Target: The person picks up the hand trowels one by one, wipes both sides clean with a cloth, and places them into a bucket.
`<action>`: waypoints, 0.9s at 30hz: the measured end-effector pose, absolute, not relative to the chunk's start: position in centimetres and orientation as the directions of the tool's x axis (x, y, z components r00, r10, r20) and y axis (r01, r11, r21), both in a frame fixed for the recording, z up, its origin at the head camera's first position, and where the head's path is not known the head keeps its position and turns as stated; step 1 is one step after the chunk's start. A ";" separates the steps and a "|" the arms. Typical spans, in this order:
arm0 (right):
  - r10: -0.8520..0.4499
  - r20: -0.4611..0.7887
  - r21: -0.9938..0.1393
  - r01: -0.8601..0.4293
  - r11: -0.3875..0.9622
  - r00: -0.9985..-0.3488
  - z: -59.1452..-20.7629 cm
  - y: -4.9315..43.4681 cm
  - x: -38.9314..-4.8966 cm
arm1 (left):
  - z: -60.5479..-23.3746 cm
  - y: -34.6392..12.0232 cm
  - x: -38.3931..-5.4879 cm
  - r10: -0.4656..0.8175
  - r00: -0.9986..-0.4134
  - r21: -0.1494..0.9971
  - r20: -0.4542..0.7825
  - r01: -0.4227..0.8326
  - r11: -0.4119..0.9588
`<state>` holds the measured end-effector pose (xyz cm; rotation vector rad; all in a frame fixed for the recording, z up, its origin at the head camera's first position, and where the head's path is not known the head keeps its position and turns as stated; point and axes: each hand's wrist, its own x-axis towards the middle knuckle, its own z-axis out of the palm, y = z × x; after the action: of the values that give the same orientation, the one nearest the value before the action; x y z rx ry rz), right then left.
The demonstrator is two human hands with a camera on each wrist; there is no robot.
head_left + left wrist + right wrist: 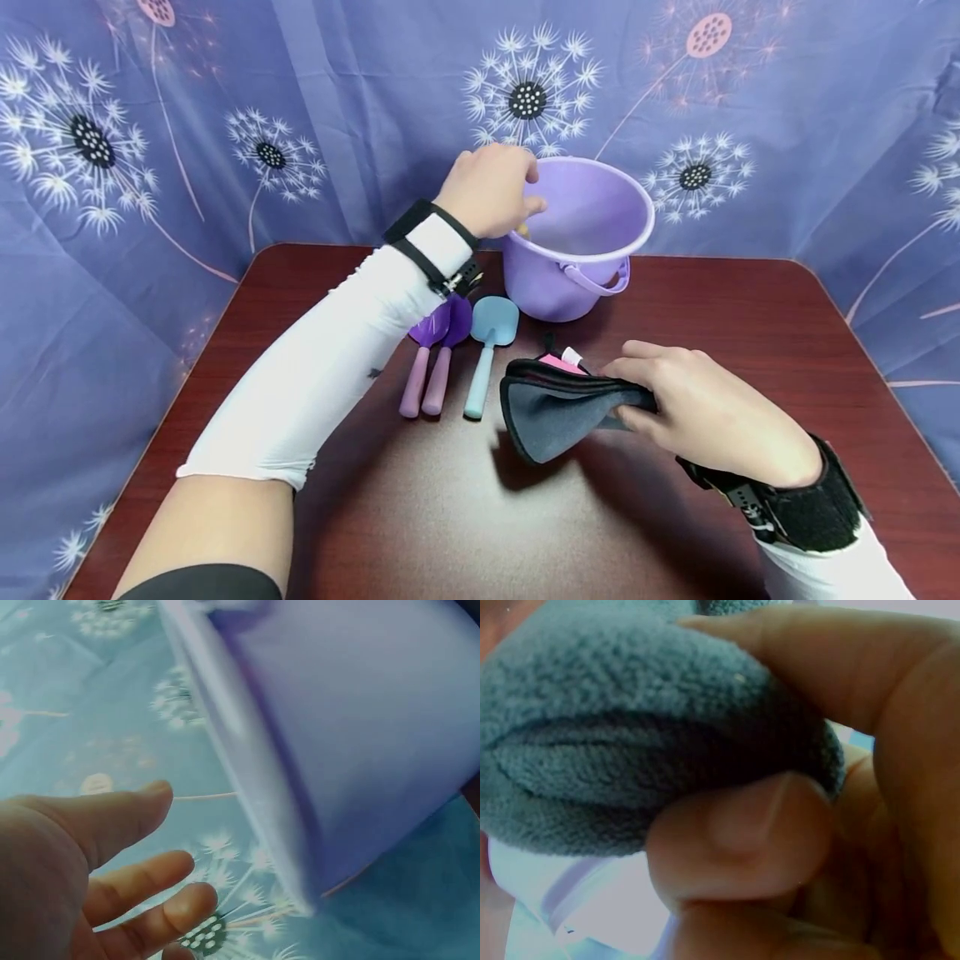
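Note:
My left hand hovers at the left rim of a lilac bucket, fingers loosely bent with nothing between them. In the left wrist view, thumb and fingers stand spread, apart from the bucket wall. My right hand pinches a folded grey fleecy cloth with black edging, raised over the table in front of the bucket. Close up, the thumb presses its gathered layers from one side and a finger from the other. Behind the cloth, a pink piece with a white tag shows partly.
A light blue toy shovel and two purple ones with pink handles lie left of the cloth, their heads partly under my left forearm. The dark red table ends at a blue dandelion-print curtain.

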<state>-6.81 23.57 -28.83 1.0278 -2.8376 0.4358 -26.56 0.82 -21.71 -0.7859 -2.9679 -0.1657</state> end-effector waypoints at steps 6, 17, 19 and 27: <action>-0.608 0.188 -0.239 -0.637 0.733 -0.771 -28.9 23.7 -6.9 | -21.1 -2.5 -23.7 0.435 -0.878 0.193 0.201 0.471 0.861; -0.607 0.184 -0.249 -0.634 0.732 -0.773 -28.5 24.0 -7.3 | -25.0 -8.7 -17.8 0.353 -0.895 0.347 0.274 0.434 0.831; -0.606 0.180 -0.252 -0.631 0.734 -0.775 -28.5 24.0 -7.3 | -26.2 -9.5 -16.7 0.340 -0.901 0.350 0.271 0.421 0.837; -0.603 0.178 -0.243 -0.629 0.739 -0.778 -28.8 24.2 -7.6 | -32.6 -12.1 -14.4 0.274 -0.944 0.367 0.187 0.325 0.872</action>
<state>-7.56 24.22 -28.81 1.0105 -2.8471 0.4471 -14.43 -12.13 -32.57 -0.4683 -2.9137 -0.6045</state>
